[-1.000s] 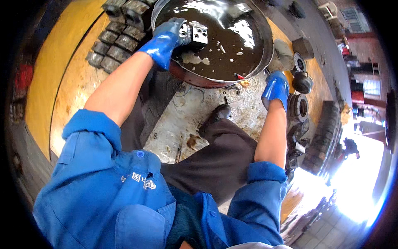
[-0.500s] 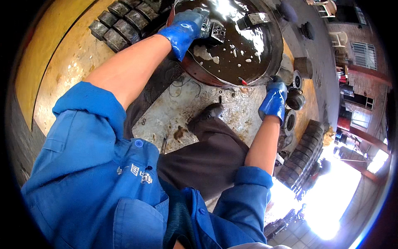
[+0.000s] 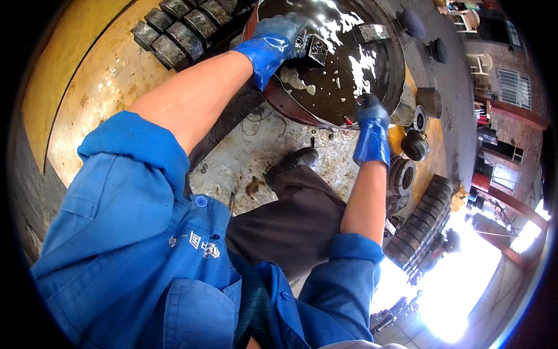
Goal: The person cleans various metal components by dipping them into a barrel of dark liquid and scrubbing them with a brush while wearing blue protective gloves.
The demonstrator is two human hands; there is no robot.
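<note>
My left hand (image 3: 277,38), in a blue rubber glove, is closed on a dark metal block (image 3: 315,51) with round holes in its face. The block is over a round tub (image 3: 283,104) of dark, oily liquid (image 3: 325,78) with pale froth on top. My right hand (image 3: 372,113), gloved the same way, is over the tub's near right rim with its fingers drawn together. Whatever those fingers may hold is hidden. A small red-tipped piece (image 3: 348,121) lies at the rim beside it. Another metal block (image 3: 371,33) shows at the tub's far side.
Rows of dark metal blocks (image 3: 177,41) stand on the yellowish plate at the left. Metal rings (image 3: 402,174) and round parts (image 3: 415,145) line the right side, with a long stack of dark blocks (image 3: 427,212) nearer. My shoe (image 3: 297,160) is by the tub on the stained floor plate (image 3: 244,168).
My right hand has moved from outside the rim, up and left, to over the tub's edge. My left hand keeps hold of the metal block; the view has shifted slightly.
</note>
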